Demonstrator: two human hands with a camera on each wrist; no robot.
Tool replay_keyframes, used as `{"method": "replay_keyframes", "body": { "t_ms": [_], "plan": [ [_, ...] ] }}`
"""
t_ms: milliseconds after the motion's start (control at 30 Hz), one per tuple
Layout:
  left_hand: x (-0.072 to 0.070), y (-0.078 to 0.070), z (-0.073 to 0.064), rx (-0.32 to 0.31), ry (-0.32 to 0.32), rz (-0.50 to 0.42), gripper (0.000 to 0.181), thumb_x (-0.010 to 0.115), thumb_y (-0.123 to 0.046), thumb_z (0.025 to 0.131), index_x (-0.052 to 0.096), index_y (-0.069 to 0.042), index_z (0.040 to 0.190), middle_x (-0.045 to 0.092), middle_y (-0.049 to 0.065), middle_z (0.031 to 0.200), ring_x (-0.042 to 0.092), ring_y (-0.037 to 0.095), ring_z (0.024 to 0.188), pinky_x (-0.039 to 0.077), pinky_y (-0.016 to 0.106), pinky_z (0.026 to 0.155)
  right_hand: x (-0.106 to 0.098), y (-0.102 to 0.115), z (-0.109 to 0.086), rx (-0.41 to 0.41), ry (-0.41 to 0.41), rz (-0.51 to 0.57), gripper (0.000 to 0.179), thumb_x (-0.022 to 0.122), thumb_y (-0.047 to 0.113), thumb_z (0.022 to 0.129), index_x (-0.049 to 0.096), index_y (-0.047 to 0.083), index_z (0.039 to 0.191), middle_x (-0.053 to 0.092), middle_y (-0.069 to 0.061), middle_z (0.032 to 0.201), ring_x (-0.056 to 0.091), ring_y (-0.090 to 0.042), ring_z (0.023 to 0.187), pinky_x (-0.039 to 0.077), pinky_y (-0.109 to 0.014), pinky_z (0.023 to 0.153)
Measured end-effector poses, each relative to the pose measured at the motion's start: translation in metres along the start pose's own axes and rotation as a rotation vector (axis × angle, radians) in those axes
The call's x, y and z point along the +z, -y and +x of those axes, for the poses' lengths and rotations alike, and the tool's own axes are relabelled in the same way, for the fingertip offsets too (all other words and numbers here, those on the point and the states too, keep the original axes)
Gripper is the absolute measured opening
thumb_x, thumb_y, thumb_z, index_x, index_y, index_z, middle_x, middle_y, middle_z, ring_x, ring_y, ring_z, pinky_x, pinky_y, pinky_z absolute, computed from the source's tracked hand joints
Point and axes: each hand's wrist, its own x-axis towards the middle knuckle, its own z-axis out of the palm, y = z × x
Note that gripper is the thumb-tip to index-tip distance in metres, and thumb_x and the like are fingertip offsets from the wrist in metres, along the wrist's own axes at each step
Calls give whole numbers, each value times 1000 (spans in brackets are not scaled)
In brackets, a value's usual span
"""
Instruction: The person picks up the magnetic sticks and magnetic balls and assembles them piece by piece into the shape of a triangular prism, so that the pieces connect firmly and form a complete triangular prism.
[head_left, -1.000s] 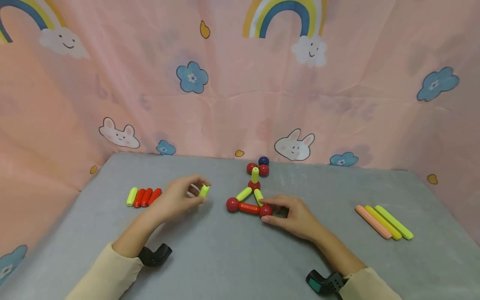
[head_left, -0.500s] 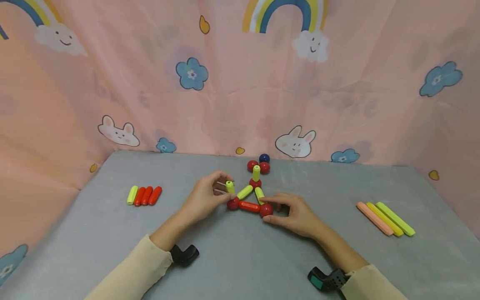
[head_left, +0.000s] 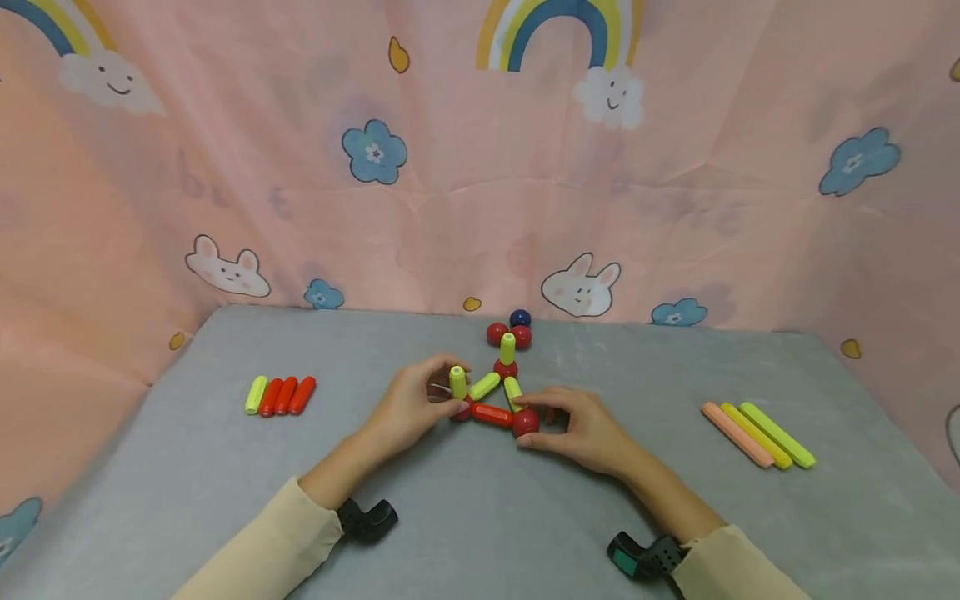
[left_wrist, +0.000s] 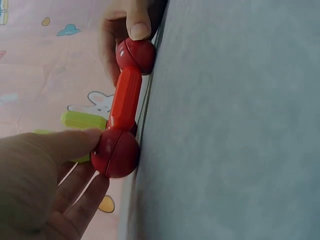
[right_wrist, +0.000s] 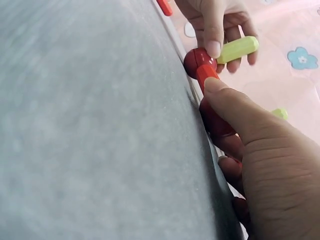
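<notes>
A triangle of magnetic rods and balls lies mid-table. Its front side is a red rod [head_left: 492,415]; two yellow-green rods form the others. On its far red ball [head_left: 506,368] a yellow-green rod [head_left: 507,348] stands upright. Another upright yellow-green rod [head_left: 457,382] sits on the left red ball [left_wrist: 117,155]. My left hand [head_left: 408,404] grips that ball, thumb on its near side and fingers behind. With thumb and fingers my right hand [head_left: 588,429] pinches the right red ball [head_left: 525,422]; its far fingers are partly hidden.
At the left lie a yellow-green rod [head_left: 256,395] and several red rods [head_left: 287,396]. Two red balls [head_left: 497,334] and a blue ball [head_left: 520,318] sit behind the triangle. Longer orange, yellow and green sticks [head_left: 757,435] lie at right. A pink printed curtain [head_left: 465,192] hangs behind.
My left hand has moved right from the left side of the table, bringing a yellow-green rod that now stands on the left ball. The right hand stays at the right ball.
</notes>
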Motion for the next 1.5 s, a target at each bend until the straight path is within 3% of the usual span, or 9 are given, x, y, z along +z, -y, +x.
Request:
{"method": "replay_keyframes", "body": {
  "t_ms": [133,267,533,633,733,867,1033,1300,1500],
  "plan": [
    [2,0,-1,13,-36,12,49,78,1,85,63,-4,131,74,14,116,72,24,102,60,35,91,1,3,0,-10,27,-11,45,84,37,82,73,22,124,72,9,105,58,-7,87,51,-22,76],
    [4,3,-3,-32,-90,11,53,77,3,85,60,-4,135,73,16,116,71,26,106,60,37,92,4,7,0,-29,62,30,41,81,33,86,72,21,125,73,7,107,61,-8,86,53,-23,77],
    [6,11,0,-83,-190,19,35,78,-2,86,69,-2,120,75,13,110,72,25,105,61,35,89,2,11,-1,14,141,153,40,78,27,89,71,17,127,74,2,114,64,-9,90,55,-23,82],
    [6,12,0,-94,-198,1,37,78,-2,85,69,-2,121,75,13,112,72,26,106,60,35,90,2,10,1,69,69,189,29,76,22,91,74,13,119,75,-2,105,64,-8,86,55,-23,78],
    [7,13,0,-101,-197,-8,37,78,-1,85,69,-2,121,75,13,112,72,26,107,60,34,90,3,6,2,138,-98,189,21,75,18,92,73,9,111,74,-7,98,64,-9,81,55,-21,72],
    [8,14,1,-107,-180,-40,38,79,-1,84,69,-3,121,75,13,112,72,25,106,60,32,89,3,3,4,199,-222,135,35,76,18,91,67,10,124,72,-10,113,62,-13,83,52,-20,69],
    [9,12,2,-105,-126,-61,37,78,-1,85,69,-2,121,75,14,112,73,25,106,59,33,92,3,5,5,219,-174,81,50,75,22,92,59,13,139,70,-11,118,59,-16,80,48,-22,64],
    [6,3,19,-144,-2,35,36,75,-9,90,67,-4,125,74,10,118,71,25,113,57,40,98,-1,5,9,270,-199,65,28,72,23,94,69,13,120,72,-9,113,60,-13,77,51,-21,67],
    [6,8,25,-166,44,-19,29,73,-10,92,70,-3,120,75,11,112,72,24,107,58,39,96,1,3,8,288,-194,83,25,74,22,92,70,11,114,72,-8,107,61,-11,74,52,-21,64]
  ]
}}
